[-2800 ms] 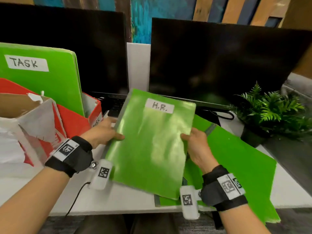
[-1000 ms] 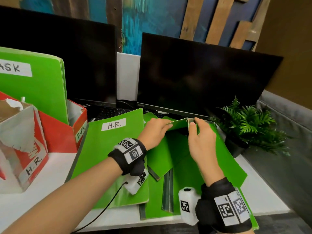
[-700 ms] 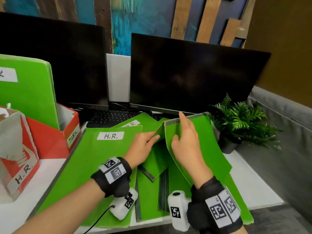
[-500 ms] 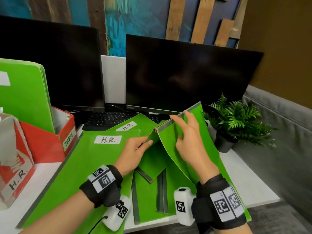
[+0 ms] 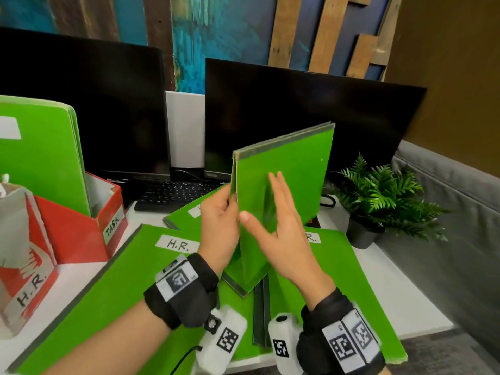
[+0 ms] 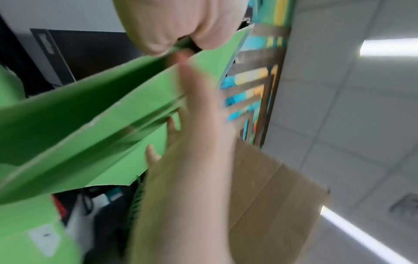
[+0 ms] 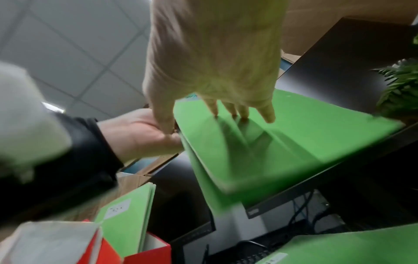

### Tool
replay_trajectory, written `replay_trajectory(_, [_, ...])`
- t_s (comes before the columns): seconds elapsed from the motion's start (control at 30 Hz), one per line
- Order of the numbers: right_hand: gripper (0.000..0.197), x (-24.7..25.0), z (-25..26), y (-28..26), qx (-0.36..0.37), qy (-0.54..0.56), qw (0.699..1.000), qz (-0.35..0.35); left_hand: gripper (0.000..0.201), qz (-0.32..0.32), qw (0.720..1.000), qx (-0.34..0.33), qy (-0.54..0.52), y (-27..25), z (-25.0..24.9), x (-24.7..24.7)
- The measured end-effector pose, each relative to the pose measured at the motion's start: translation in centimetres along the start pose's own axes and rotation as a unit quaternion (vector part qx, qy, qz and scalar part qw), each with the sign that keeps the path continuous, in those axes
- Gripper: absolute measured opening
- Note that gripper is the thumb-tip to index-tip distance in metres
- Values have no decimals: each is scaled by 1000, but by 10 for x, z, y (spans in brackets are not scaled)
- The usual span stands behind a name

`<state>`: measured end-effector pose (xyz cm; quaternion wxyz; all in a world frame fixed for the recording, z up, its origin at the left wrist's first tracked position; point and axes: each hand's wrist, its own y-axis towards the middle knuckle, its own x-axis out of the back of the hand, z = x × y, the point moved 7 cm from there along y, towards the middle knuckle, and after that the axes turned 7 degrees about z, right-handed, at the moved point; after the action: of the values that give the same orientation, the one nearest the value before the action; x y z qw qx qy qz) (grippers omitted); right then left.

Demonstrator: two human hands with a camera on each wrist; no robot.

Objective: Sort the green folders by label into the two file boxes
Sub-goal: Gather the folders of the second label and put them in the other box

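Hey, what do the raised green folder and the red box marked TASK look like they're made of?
Raised green folder: probably glossy card or thin plastic; it shows soft sheen, a grey strip along one edge, and stays fairly flat in the left hand. Red box: likely printed cardboard, with thin matte walls, a pale inside and a paper label.

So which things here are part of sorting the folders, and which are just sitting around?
Part of the job:
- raised green folder, gripped by left hand, right hand flat on it
- H.R. folder
- TASK box
- H.R. box

Just lying about:
- two monitors
- keyboard
- potted fern
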<state>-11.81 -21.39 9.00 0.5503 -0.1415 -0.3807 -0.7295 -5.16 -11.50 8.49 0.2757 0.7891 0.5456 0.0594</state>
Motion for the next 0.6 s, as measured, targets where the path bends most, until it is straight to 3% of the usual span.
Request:
replay_trajectory(0.2, [105,-19,-12,2,53,-169,983,54,28,-82,977,73,-185,39,-16,23])
replay_trajectory(0.33, [119,-26,-21,2,51,-239,967,66,37,-70,957,125,-252,54,-17,45])
replay_trajectory(0.4, [116,-27,-23,3,55,-254,964,50,39,-57,953,139,-265,61,-17,54])
replay_trajectory(0.5, [86,-13,-19,2,109,-231,964,-72,37,-36,955,154,-252,65,-22,61])
replay_trajectory(0.6, [66,17,-12,-8,186,-138,950,-210,49,-15,963,132,-235,65,-25,64])
